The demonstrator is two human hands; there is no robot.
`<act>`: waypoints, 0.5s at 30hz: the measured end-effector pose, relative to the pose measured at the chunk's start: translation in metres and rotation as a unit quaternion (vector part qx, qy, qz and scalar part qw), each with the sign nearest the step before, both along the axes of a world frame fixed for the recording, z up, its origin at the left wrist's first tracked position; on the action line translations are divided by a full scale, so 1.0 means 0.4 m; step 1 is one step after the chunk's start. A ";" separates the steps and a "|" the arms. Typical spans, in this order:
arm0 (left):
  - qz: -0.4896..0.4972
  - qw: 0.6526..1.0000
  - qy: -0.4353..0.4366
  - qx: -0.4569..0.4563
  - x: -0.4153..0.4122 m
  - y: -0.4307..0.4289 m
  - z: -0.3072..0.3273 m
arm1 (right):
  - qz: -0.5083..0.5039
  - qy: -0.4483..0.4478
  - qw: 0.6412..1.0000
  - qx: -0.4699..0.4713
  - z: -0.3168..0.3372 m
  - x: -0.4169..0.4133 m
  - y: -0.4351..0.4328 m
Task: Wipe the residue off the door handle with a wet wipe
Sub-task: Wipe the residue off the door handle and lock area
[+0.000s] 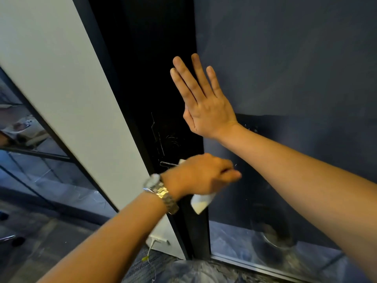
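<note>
My left hand (pixel 201 174), with a metal watch on the wrist, is closed around a white wet wipe (pixel 202 202) and pressed onto the black door handle (pixel 168 164). Only the handle's left tip shows beside the knuckles; the rest is hidden under the hand. A corner of the wipe hangs below the hand. My right hand (pixel 202 103) lies flat and open against the door, fingers spread upward, just above the handle. It straddles the black door edge (pixel 163 88) and the dark blue panel (pixel 285 68).
A white wall panel (pixel 67 88) stands to the left of the door frame. A glass partition (pixel 30 150) is at the far left. A white socket with a cable (pixel 158 241) sits low on the wall. Grey carpet covers the floor below.
</note>
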State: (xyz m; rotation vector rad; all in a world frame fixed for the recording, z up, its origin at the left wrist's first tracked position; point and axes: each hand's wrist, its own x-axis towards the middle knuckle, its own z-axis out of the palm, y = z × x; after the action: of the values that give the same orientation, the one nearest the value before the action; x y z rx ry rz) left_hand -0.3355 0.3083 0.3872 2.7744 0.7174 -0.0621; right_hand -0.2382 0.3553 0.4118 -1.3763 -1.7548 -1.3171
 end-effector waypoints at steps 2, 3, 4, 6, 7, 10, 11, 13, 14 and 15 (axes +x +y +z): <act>-0.045 0.994 -0.012 0.095 0.025 -0.049 -0.026 | 0.006 0.002 1.000 0.000 -0.001 0.000 0.001; -0.065 0.990 -0.036 0.123 0.021 -0.056 -0.037 | 0.011 0.002 1.000 -0.001 -0.001 0.001 0.001; -0.085 0.985 -0.074 0.133 0.007 -0.054 -0.042 | 0.016 0.003 1.000 -0.003 0.000 0.002 0.000; -0.129 0.973 -0.147 0.123 -0.037 -0.027 -0.055 | 0.021 0.005 1.000 -0.005 0.001 0.002 -0.001; -0.136 0.969 -0.170 0.118 -0.061 -0.014 -0.064 | 0.022 0.005 1.000 -0.006 0.000 0.002 -0.001; -0.126 0.965 -0.205 0.106 -0.105 0.003 -0.087 | 0.027 0.008 1.000 -0.007 0.002 0.004 -0.003; -0.125 0.963 -0.213 0.106 -0.108 0.005 -0.089 | 0.027 0.008 1.000 -0.006 0.004 0.004 -0.003; -0.114 0.960 -0.236 0.098 -0.109 0.012 -0.082 | 0.024 0.004 1.000 -0.003 0.004 0.004 -0.003; -0.092 0.960 -0.255 0.074 -0.112 0.019 -0.073 | 0.023 0.002 1.000 -0.003 0.003 0.004 -0.003; -0.057 0.959 -0.276 0.034 -0.118 0.029 -0.060 | 0.023 0.002 1.000 -0.003 0.003 0.004 -0.003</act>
State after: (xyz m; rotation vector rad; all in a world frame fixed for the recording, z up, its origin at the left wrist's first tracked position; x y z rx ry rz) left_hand -0.3826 0.3197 0.3632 2.6876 0.4151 0.6954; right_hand -0.2368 0.3539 0.4131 -1.3326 -1.7797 -1.2851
